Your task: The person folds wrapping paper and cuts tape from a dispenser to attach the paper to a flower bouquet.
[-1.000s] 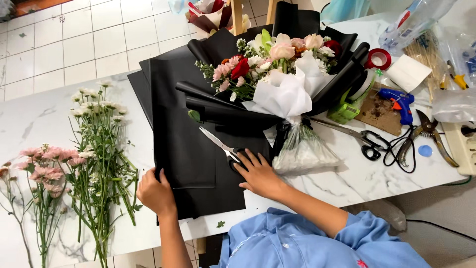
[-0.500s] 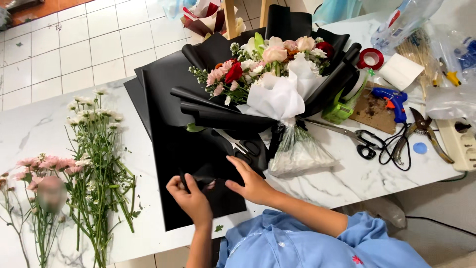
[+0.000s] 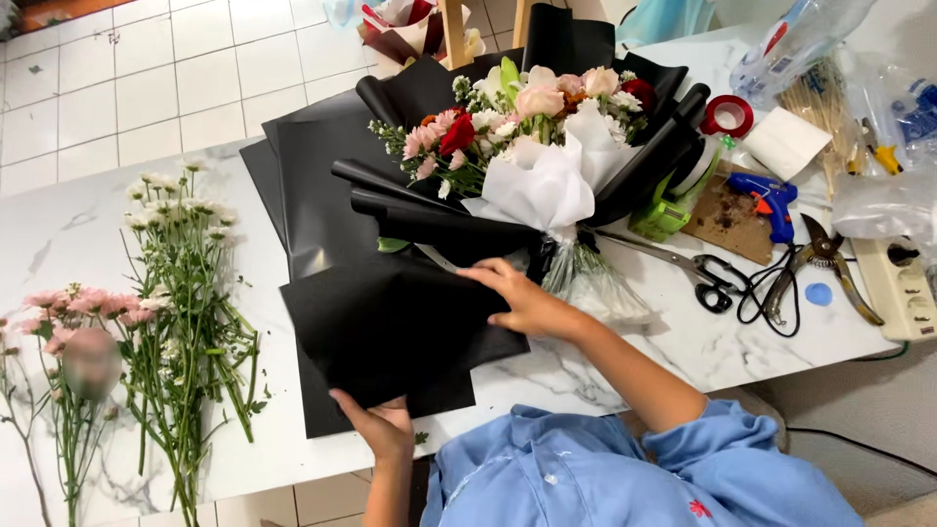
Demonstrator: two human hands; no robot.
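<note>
L grip (image 3: 383, 426) pinching black sheet (image 3: 390, 332) near edge, R grip (image 3: 522, 301) atop

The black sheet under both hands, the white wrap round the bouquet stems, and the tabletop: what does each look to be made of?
Black sheet: probably matte wrapping paper or thin plastic film, since it holds a fold and shows a soft sheen. The left hand grips its near edge; the right hand presses on top. White wrap: tissue-like paper, crumpled and slightly translucent. Tabletop: glossy white with grey veins, marble or a marble-look surface.
</note>
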